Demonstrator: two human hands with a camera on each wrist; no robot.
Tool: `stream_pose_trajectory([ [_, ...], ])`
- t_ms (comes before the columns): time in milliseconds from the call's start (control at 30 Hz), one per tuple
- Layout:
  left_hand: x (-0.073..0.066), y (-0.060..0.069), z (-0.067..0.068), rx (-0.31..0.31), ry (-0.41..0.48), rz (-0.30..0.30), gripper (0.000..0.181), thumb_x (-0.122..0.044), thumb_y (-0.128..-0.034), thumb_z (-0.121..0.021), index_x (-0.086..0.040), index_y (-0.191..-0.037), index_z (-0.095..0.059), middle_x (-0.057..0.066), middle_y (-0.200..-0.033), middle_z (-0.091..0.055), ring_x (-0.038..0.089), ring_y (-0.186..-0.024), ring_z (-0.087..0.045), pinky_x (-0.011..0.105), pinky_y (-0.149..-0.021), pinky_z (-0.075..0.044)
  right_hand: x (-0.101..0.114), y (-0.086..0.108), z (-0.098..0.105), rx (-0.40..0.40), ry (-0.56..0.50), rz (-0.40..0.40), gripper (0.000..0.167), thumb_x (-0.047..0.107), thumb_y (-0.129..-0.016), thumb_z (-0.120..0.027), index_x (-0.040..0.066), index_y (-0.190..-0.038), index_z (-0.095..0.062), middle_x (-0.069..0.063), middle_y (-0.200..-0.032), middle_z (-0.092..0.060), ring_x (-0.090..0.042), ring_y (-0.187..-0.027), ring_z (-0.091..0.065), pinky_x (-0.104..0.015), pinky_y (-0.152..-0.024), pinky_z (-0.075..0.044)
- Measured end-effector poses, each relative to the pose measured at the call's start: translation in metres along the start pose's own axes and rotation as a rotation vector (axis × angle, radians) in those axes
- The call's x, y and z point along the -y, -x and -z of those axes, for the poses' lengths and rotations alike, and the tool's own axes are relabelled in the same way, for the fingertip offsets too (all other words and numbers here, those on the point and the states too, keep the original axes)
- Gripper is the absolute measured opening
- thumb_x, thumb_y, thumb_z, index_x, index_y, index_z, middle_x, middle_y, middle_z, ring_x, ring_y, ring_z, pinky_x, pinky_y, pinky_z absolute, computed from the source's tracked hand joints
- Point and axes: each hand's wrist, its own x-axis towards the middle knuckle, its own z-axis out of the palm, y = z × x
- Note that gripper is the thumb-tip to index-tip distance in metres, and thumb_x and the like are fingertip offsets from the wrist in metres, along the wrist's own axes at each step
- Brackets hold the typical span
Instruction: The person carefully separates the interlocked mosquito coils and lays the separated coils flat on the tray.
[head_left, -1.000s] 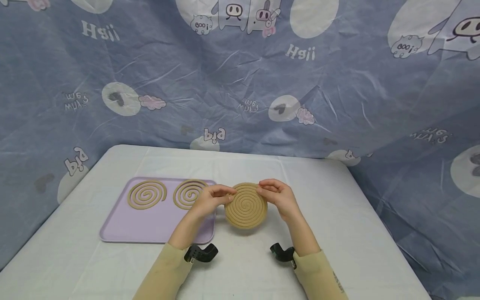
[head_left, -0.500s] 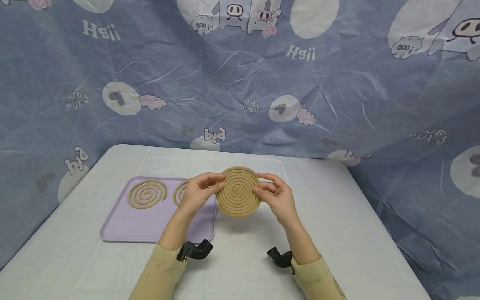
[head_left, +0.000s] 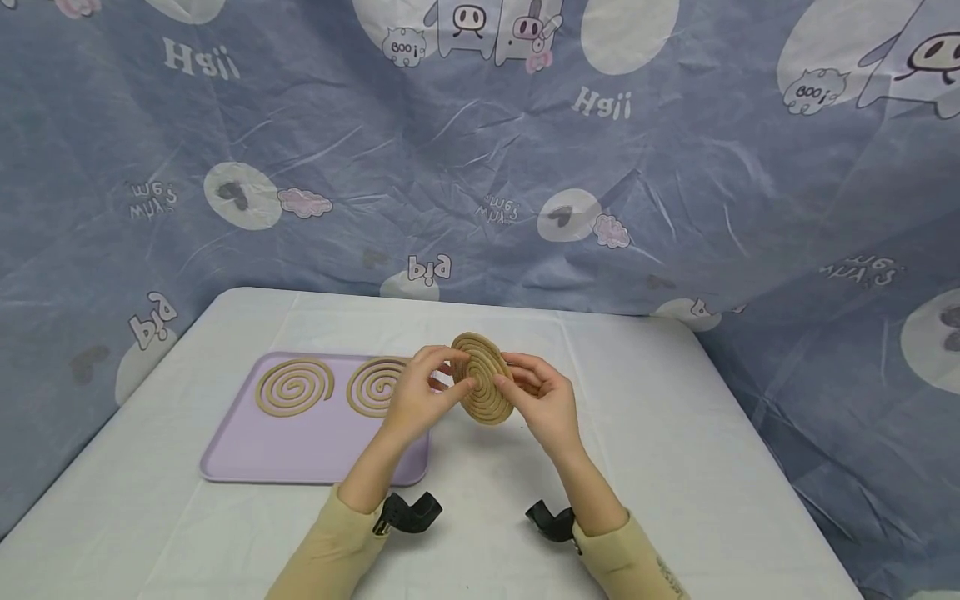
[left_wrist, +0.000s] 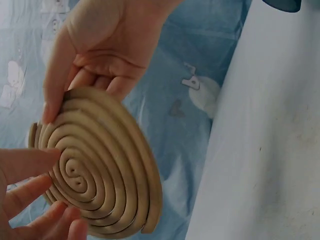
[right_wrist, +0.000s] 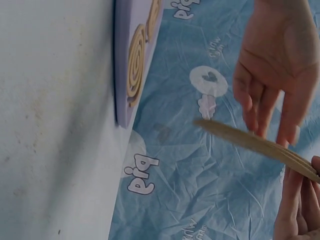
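A tan, tightly wound spiral disc (head_left: 486, 383) is held above the table, turned partly edge-on. The right hand (head_left: 546, 404) pinches its right edge, thumb on the near face; in the left wrist view this hand (left_wrist: 112, 45) grips the disc (left_wrist: 107, 160) from above. At the disc's left side, the left hand (head_left: 420, 396) has its fingers spread and fairly straight, fingertips at the face. The right wrist view shows the left hand (right_wrist: 275, 65) with its fingertips on one side of the thin disc (right_wrist: 250, 142), while the right hand (right_wrist: 297, 210) holds the far edge.
A lilac tray (head_left: 300, 454) lies at the left of the white table (head_left: 660, 467). On it are two looser tan spirals, one at left (head_left: 294, 387) and one (head_left: 371, 387) partly behind the left hand. A blue patterned cloth (head_left: 480, 167) hangs behind.
The disc rose from low over the table, then turned from facing the head camera to partly edge-on. The left hand's pinch has loosened into spread fingers; the right hand still holds on.
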Motion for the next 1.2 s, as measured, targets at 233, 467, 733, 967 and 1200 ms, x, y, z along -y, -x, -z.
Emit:
stream_pose_trajectory([
  [233,-0.002,0.003,-0.011,0.155,0.263,0.085,0.049,-0.016,-0.0876,-0.068,-0.011,-0.132,-0.047,0.008,-0.131,-0.049,0.025,-0.101,-0.061,0.033,-0.076,-0.054,-0.005,0.002,-0.006,0.048,0.037,0.060,0.031,0.005,-0.084,-0.070,-0.001,-0.113,-0.063,-0.017,-0.105,-0.067,-0.020,-0.095,-0.065,-0.036,-0.083,-0.053],
  [467,-0.023,0.005,-0.007,0.189,0.364,0.055,0.049,-0.003,-0.0925,-0.058,0.000,-0.136,-0.036,0.015,-0.141,-0.038,0.032,-0.110,-0.054,0.036,-0.083,-0.051,-0.004,0.001,-0.003,0.185,-0.039,0.107,0.029,0.005,-0.095,-0.055,-0.007,-0.121,-0.057,-0.013,-0.120,-0.060,-0.021,-0.113,-0.056,-0.040,-0.095,-0.046],
  [733,-0.045,0.009,-0.003,0.158,0.406,0.005,0.038,0.003,-0.0923,-0.055,0.007,-0.129,-0.046,0.019,-0.139,-0.042,0.034,-0.106,-0.051,0.027,-0.074,-0.052,-0.001,-0.001,0.003,0.210,-0.153,0.170,0.027,0.000,-0.093,-0.056,0.001,-0.120,-0.060,-0.009,-0.121,-0.057,-0.022,-0.114,-0.054,-0.039,-0.091,-0.049],
  [967,-0.027,0.008,-0.015,0.168,0.380,0.000,0.033,-0.006,-0.0961,-0.053,-0.002,-0.129,-0.051,0.013,-0.126,-0.053,0.027,-0.108,-0.053,0.029,-0.076,-0.051,-0.003,-0.002,0.006,0.140,-0.125,0.189,0.029,-0.010,-0.084,-0.063,0.002,-0.110,-0.064,-0.002,-0.112,-0.061,-0.020,-0.108,-0.058,-0.033,-0.084,-0.053],
  [1200,-0.020,0.010,-0.025,0.154,0.370,-0.072,0.030,-0.011,-0.0977,-0.051,-0.009,-0.128,-0.053,0.007,-0.124,-0.055,0.023,-0.106,-0.052,0.033,-0.077,-0.052,-0.003,-0.002,0.007,0.056,-0.126,0.137,0.026,-0.012,-0.080,-0.066,-0.006,-0.104,-0.061,0.000,-0.099,-0.065,-0.016,-0.095,-0.064,-0.032,-0.078,-0.055],
])
